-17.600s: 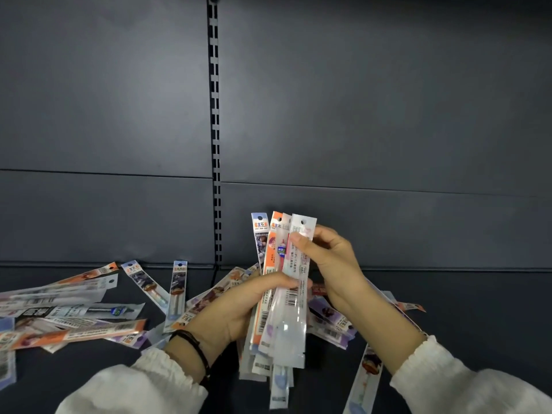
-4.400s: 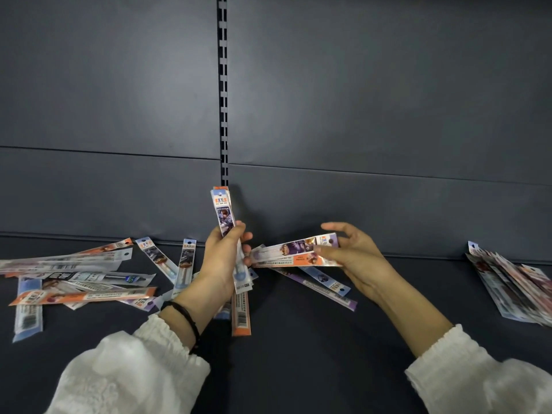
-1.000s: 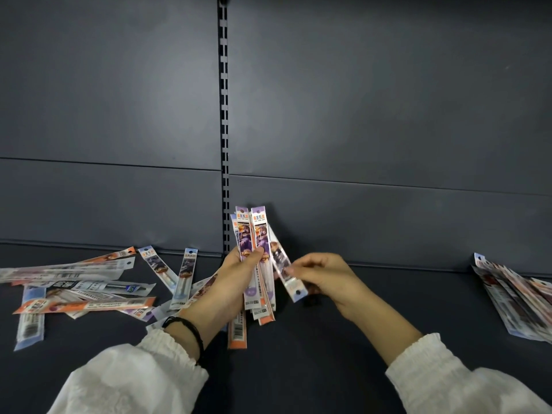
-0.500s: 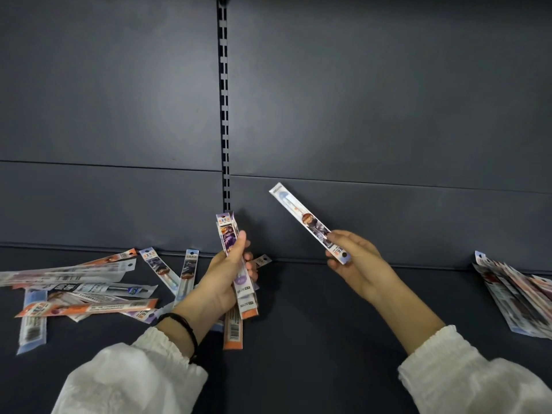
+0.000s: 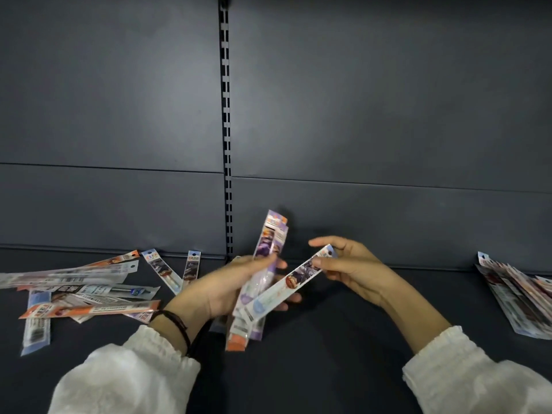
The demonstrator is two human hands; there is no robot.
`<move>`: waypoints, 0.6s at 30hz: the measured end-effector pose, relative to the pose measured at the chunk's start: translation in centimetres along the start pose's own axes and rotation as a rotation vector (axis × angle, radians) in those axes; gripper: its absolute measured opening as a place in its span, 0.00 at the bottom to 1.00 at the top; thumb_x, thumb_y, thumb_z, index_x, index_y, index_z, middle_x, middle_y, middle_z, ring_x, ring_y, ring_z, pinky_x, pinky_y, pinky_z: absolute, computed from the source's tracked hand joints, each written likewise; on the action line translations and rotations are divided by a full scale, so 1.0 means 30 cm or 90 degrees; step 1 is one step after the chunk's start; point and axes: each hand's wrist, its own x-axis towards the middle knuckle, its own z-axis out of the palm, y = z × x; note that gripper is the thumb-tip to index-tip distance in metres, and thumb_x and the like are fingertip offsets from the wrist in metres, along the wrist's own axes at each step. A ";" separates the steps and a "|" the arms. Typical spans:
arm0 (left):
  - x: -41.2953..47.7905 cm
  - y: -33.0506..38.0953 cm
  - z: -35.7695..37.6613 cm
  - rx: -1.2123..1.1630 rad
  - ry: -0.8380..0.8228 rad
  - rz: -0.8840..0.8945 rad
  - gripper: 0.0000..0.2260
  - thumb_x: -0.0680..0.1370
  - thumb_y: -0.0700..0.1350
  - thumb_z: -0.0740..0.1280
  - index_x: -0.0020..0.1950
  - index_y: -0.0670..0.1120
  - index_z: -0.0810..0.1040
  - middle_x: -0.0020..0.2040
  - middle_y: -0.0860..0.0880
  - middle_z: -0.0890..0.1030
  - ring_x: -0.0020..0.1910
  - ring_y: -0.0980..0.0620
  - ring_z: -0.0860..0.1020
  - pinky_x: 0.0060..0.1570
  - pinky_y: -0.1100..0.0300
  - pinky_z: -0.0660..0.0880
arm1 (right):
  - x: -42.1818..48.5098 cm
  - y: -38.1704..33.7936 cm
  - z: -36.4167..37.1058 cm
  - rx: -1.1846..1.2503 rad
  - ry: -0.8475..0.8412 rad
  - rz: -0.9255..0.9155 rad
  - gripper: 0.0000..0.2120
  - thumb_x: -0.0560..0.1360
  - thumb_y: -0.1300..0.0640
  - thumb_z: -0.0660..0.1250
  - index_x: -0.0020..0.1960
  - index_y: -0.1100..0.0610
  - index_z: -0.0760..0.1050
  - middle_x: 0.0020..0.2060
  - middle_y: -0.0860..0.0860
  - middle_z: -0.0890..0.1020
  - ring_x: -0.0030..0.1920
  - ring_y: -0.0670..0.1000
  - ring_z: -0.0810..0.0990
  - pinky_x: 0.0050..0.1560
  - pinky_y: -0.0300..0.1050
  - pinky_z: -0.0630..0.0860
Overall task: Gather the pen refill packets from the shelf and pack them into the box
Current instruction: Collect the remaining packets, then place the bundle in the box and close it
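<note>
Now the left hand (image 5: 221, 289) grips a bundle of packets (image 5: 268, 249) just right of the slotted rail (image 5: 228, 144). The right hand (image 5: 355, 267) pinches the top end of a single packet (image 5: 295, 279), which leans on the bundle. Loose packets (image 5: 89, 282) lie left of the rail, and a pile (image 5: 519, 294) lies far right of it at the picture edge. Dark shelf (image 5: 358, 339) shows between.

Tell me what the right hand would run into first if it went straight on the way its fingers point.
Probably the bundle of packets gripped in the left hand. The right hand points leftward at it, pinching a single packet; depth is unclear.

White gathered-cuff sleeves (image 5: 128, 380); dark band (image 5: 176, 325) on left wrist.
</note>
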 end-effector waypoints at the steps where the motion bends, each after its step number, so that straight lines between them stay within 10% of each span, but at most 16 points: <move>1: -0.003 -0.005 0.022 -0.002 -0.036 -0.015 0.15 0.79 0.48 0.62 0.59 0.39 0.75 0.54 0.33 0.82 0.48 0.39 0.84 0.44 0.50 0.82 | 0.001 0.000 0.006 0.005 0.011 -0.013 0.17 0.70 0.68 0.72 0.57 0.56 0.79 0.37 0.50 0.81 0.39 0.48 0.76 0.40 0.41 0.71; 6: -0.004 -0.029 0.079 0.023 -0.027 -0.043 0.15 0.79 0.54 0.61 0.56 0.44 0.77 0.44 0.42 0.85 0.35 0.50 0.82 0.39 0.55 0.81 | 0.011 -0.006 0.055 -0.008 0.088 -0.105 0.19 0.69 0.68 0.74 0.56 0.53 0.76 0.38 0.49 0.84 0.35 0.43 0.78 0.34 0.34 0.72; 12: 0.023 -0.045 0.048 -0.094 -0.063 -0.012 0.17 0.74 0.61 0.65 0.45 0.47 0.73 0.28 0.53 0.62 0.22 0.58 0.62 0.24 0.66 0.63 | 0.023 0.019 0.103 -0.009 0.130 -0.148 0.22 0.71 0.64 0.73 0.61 0.51 0.71 0.41 0.49 0.83 0.36 0.43 0.79 0.34 0.34 0.73; 18: -0.011 -0.020 0.000 -0.179 0.076 0.164 0.10 0.75 0.49 0.65 0.49 0.43 0.76 0.25 0.52 0.63 0.20 0.57 0.63 0.21 0.65 0.65 | 0.039 0.070 0.098 -0.099 0.142 -0.052 0.11 0.76 0.57 0.67 0.58 0.49 0.73 0.45 0.50 0.82 0.36 0.45 0.79 0.35 0.40 0.73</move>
